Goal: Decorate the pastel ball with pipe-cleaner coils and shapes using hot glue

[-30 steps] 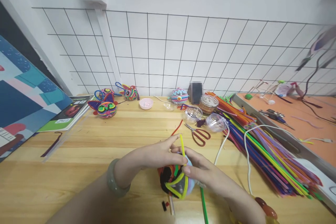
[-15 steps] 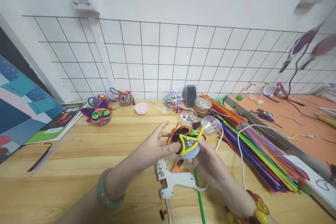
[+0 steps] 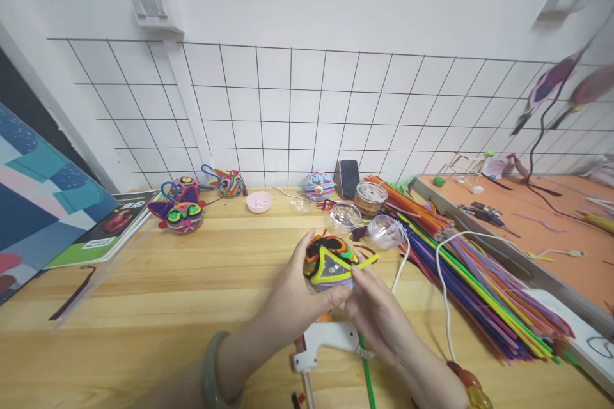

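Between my two hands is a round ornament, a clear plastic ball partly covered with coiled pipe cleaners in black, orange, green and yellow. My left hand wraps its left side, thumb across the lower front. My right hand closes on its right edge, fingertips at a yellow pipe cleaner whose loose end sticks out to the right. A bare clear patch shows inside a yellow triangle on the ball. Under my hands lies a white hot glue gun, partly hidden, beside a green pipe cleaner.
Several finished pipe-cleaner ornaments stand at the back left, near a pink bowl. Clear plastic half-balls, a round tub and a phone are at the back. A large pipe-cleaner bundle and a white cable lie right.
The ornament has turned and shifted slightly left. My left thumb has come down to its lower front, and the loose yellow end now points right instead of up.
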`<act>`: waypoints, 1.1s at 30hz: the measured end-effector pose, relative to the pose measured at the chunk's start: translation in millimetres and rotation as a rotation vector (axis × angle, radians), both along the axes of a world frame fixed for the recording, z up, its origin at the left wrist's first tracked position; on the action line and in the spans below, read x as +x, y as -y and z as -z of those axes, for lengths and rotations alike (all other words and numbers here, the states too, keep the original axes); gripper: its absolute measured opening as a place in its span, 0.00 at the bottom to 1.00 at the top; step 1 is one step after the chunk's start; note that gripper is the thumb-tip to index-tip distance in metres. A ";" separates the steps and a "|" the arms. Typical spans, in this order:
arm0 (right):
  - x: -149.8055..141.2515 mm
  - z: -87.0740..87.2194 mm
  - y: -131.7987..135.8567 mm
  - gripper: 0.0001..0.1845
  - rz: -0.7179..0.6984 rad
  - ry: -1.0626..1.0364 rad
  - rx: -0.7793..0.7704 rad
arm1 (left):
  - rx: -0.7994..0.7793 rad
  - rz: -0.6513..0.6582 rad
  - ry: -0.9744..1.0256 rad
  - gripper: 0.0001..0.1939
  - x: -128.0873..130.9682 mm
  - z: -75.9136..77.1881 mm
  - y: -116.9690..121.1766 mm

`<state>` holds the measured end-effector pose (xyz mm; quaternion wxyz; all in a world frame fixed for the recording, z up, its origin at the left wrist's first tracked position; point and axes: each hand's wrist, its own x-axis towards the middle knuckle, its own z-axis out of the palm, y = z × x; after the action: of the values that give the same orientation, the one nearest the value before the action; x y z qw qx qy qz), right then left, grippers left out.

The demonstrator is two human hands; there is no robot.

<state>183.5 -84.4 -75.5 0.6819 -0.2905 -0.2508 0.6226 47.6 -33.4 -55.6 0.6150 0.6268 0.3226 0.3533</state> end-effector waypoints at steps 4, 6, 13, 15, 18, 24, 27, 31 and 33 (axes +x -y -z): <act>-1.7 -1.3 2.9 0.35 0.002 0.014 -0.005 | -0.035 -0.011 0.080 0.50 3.3 2.2 1.6; -2.4 -2.0 3.8 0.36 -0.010 0.018 -0.012 | -0.043 -0.018 0.089 0.49 4.1 1.8 2.8; -4.2 -3.1 3.9 0.33 -0.090 0.039 -0.005 | 0.023 -0.100 0.049 0.36 4.2 -0.1 -3.7; -1.6 -2.6 2.9 0.31 -0.117 0.070 -0.027 | -0.006 -0.089 0.067 0.34 2.3 0.2 -9.0; 3.9 -2.3 1.4 0.29 -0.079 0.208 -0.055 | -0.062 -0.071 0.109 0.33 -1.5 -0.8 -16.0; 7.4 -3.4 1.6 0.20 0.296 0.573 0.134 | -0.056 -0.070 0.129 0.32 -6.0 -5.7 -20.0; 6.6 -1.2 2.7 0.10 0.345 0.611 0.211 | -0.027 -0.057 0.090 0.32 -5.9 -6.9 -18.5; 7.3 0.2 3.8 0.05 0.355 0.661 0.251 | 0.023 -0.050 0.042 0.32 -5.0 -10.3 -13.9; 7.8 -1.5 4.5 0.03 0.368 0.694 0.266 | 0.034 -0.039 0.036 0.31 -4.9 -12.6 -11.0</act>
<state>191.3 -88.9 -73.9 0.6884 -0.4326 -0.4880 0.3174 42.6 -22.4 -43.0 0.6029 0.6243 0.3175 0.3820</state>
